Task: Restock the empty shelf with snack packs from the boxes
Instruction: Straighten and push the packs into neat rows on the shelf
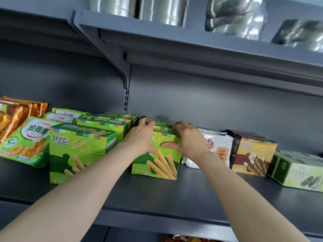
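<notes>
Green egg-roll box [158,165] stands upright in the middle of the shelf [174,198], at the front of a row of like boxes running back to the wall. The left hand [141,138] and right hand [187,142] both clasp its top, fingers curled over the upper edge and thumbs on the front face. To its left stands a matching green box [78,151] beside a green biscuit bag [26,142]. Just to its right lies a white snack bag [216,145], then a brown egg-roll box [251,154].

Soft, even light comes from the front, bright on the green box [158,159], with dim shadow behind it along the back panel [209,105]. Above it, silver packs [234,14] glare and smear. Lines far from it bow with wide-angle distortion.
</notes>
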The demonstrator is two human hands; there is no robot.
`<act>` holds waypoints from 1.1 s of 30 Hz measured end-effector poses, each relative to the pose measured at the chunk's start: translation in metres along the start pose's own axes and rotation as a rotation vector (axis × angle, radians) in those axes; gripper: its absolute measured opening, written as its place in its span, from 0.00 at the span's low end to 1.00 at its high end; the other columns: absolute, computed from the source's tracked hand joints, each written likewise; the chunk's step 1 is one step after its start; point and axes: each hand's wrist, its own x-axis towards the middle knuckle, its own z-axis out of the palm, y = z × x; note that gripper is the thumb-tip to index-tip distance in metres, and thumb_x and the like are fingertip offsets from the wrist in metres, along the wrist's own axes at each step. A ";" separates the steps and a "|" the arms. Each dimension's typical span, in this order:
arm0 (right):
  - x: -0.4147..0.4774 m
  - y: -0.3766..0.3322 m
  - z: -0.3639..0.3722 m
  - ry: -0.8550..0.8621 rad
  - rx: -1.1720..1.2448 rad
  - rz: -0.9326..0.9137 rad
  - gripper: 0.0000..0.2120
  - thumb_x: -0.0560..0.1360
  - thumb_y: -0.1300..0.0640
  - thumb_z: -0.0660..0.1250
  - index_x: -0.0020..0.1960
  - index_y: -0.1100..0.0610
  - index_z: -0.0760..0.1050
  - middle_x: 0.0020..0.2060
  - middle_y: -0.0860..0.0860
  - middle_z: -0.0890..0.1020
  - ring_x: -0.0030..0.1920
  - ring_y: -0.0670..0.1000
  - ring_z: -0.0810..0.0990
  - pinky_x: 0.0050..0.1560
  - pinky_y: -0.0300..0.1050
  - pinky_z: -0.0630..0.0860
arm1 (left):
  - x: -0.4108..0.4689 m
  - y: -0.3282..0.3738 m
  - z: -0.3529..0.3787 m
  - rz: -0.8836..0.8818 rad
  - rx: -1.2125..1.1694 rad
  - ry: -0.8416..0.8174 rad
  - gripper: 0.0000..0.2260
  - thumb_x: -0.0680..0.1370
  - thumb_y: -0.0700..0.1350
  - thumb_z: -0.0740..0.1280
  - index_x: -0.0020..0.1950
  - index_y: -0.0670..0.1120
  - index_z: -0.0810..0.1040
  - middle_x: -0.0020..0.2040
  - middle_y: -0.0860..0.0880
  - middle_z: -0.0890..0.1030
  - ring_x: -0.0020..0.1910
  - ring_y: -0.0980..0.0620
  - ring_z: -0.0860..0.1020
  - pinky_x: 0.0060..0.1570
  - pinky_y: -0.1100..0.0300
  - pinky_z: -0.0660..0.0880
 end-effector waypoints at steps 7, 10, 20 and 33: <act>-0.003 -0.011 0.004 -0.044 -0.026 -0.011 0.48 0.63 0.28 0.71 0.73 0.56 0.69 0.64 0.53 0.74 0.66 0.57 0.70 0.68 0.48 0.65 | 0.006 -0.010 -0.012 0.042 0.012 -0.024 0.49 0.62 0.58 0.82 0.77 0.49 0.63 0.72 0.46 0.66 0.69 0.43 0.70 0.66 0.49 0.69; -0.001 -0.013 0.004 -0.042 -0.076 0.012 0.46 0.63 0.27 0.70 0.71 0.56 0.72 0.64 0.53 0.77 0.66 0.56 0.72 0.67 0.47 0.67 | 0.007 -0.009 -0.009 0.088 0.041 -0.061 0.52 0.62 0.55 0.82 0.79 0.49 0.59 0.77 0.47 0.62 0.73 0.44 0.65 0.70 0.49 0.66; -0.002 -0.016 0.006 0.000 -0.076 0.084 0.43 0.63 0.25 0.68 0.67 0.55 0.75 0.58 0.53 0.80 0.60 0.56 0.75 0.60 0.48 0.71 | 0.004 -0.008 -0.002 0.063 -0.016 0.002 0.49 0.65 0.52 0.81 0.80 0.53 0.59 0.78 0.47 0.60 0.73 0.43 0.66 0.69 0.49 0.66; -0.047 -0.024 0.018 0.251 0.356 0.217 0.45 0.66 0.50 0.81 0.76 0.53 0.61 0.67 0.56 0.68 0.61 0.58 0.77 0.58 0.50 0.75 | -0.022 0.001 -0.012 -0.009 -0.190 0.057 0.41 0.68 0.53 0.79 0.77 0.47 0.65 0.76 0.40 0.63 0.74 0.41 0.64 0.69 0.51 0.64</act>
